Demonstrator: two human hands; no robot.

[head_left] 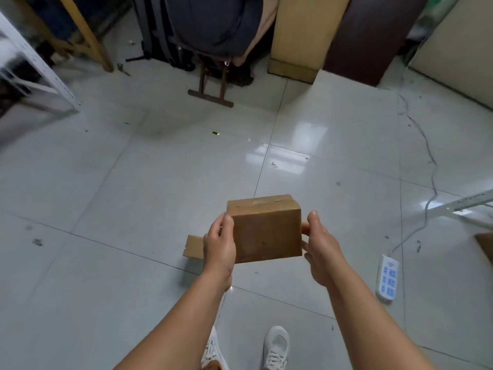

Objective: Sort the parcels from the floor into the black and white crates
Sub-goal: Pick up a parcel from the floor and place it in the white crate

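I hold a brown cardboard parcel [265, 231] in front of me above the tiled floor, low in the middle of the view. My left hand [219, 243] grips its left side and my right hand [318, 244] grips its right side. A second, flatter cardboard piece [193, 246] lies on the floor just left of and behind my left hand, partly hidden by it. No black or white crate is in view.
A white power strip [387, 279] with its cable lies on the floor at the right. A white metal rack [40, 76] stands at the far left, a dark chair [213, 36] and wooden panels [301, 36] at the back. Another cardboard edge [485, 245] shows at the right border.
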